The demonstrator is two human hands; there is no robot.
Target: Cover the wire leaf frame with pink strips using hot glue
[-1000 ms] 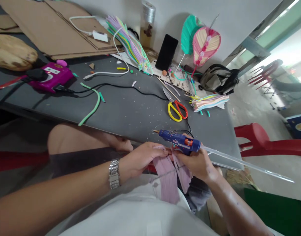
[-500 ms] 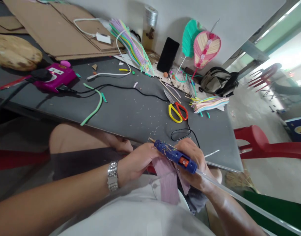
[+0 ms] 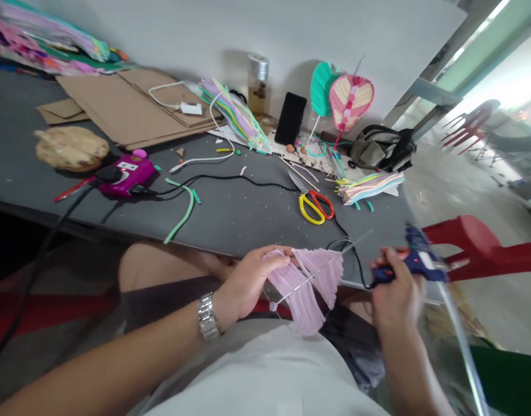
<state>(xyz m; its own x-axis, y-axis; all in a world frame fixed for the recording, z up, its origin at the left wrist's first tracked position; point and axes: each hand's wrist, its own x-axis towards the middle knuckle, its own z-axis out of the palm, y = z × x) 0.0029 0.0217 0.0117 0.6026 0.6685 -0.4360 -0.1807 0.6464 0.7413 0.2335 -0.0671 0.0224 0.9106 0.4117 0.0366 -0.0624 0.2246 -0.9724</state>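
Head view. Between hands and wall, on the table: scissors with one yellow and one red handle, blades directed to the rear. Passing beside the scissors and curled close to the near edge: black cord, running from the purple power strip at left to the grip of the glue gun. At front left, reaching the near edge: bent green stem. Left of the power strip: brown husk. Farther back: cardboard, stacked flat, with white charger on top. To the right of the cardboard: large bundle of pastel stems. At the right end: small bundle, in front of bag. Set upright near the wall: phone, green fan and, partly overlapping, pink fan.

Also near the wall: clear jar, silver-topped, with brown contents too small to identify.

Table surface: dark grey, strewn with small scraps. Beyond, at right: pale floor and red chair.

Just off the near edge: mauve piece, pleated, crossed by thin rod. Clamped on the mauve piece: thumb and fingers of left hand. Wrapped around the glue gun grip, well apart from the mauve piece: fingers of right hand. Extending from the gun's rear: long clear glue stick, slanting downward.
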